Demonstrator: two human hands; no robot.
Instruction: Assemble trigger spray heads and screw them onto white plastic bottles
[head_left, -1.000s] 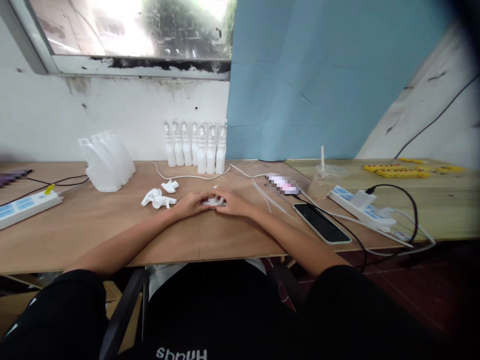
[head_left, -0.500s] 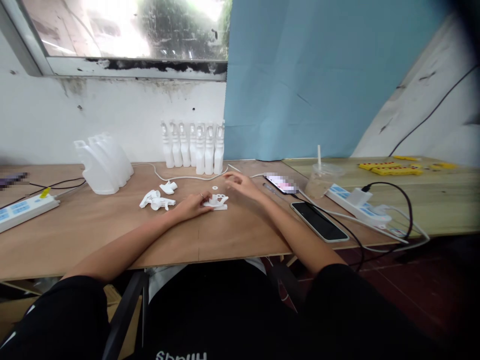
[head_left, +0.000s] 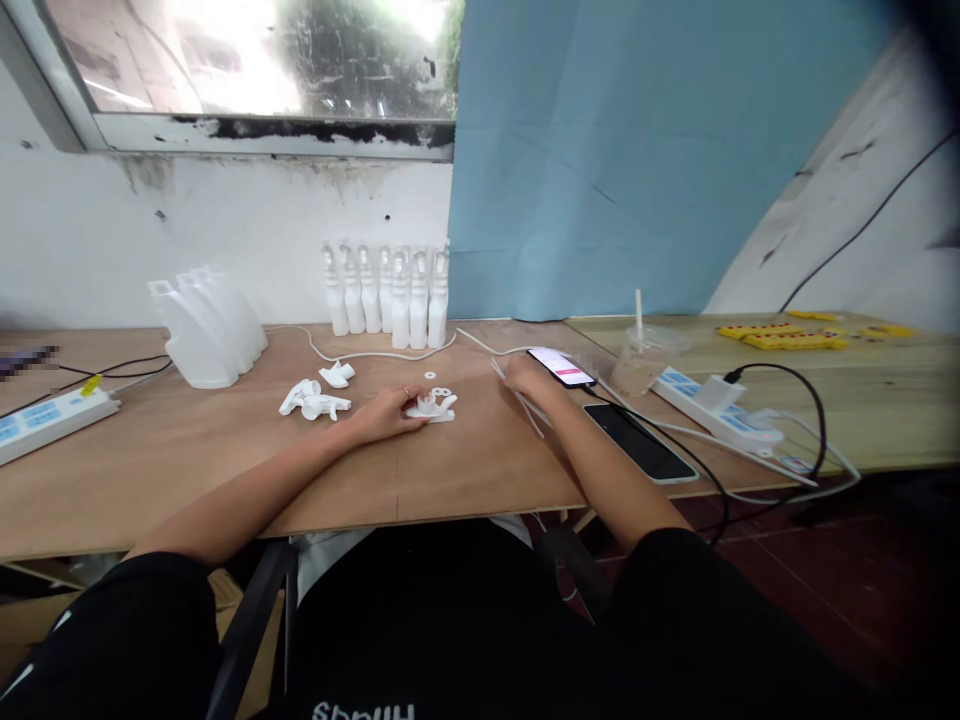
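Observation:
My left hand (head_left: 389, 410) rests on the table with its fingers closed on a white plastic sprayer part (head_left: 435, 406); the fingertips hide some of it. Small white rings (head_left: 440, 392) lie right behind that part, and a single white ring (head_left: 430, 375) lies farther back. To the right, my right hand (head_left: 529, 378) is closed around thin pale tubes (head_left: 531, 411), blurred, which stick out on both sides of the fist. Several white trigger sprayer heads (head_left: 319, 402) lie left of my left hand, with another white sprayer piece (head_left: 337, 374) behind them.
White bottles (head_left: 418, 300) stand by the wall, with translucent jugs (head_left: 206, 335) to their left. Right of my right hand are a lit phone (head_left: 560, 367), a dark phone (head_left: 637, 442), a drink cup (head_left: 637, 372) and a power strip (head_left: 712, 410) with cables. Another power strip (head_left: 56, 422) lies left.
My right hand has moved right, from beside the sprayer part to near the lit phone, and taken hold of the thin tubes. My left hand stays almost where it was.

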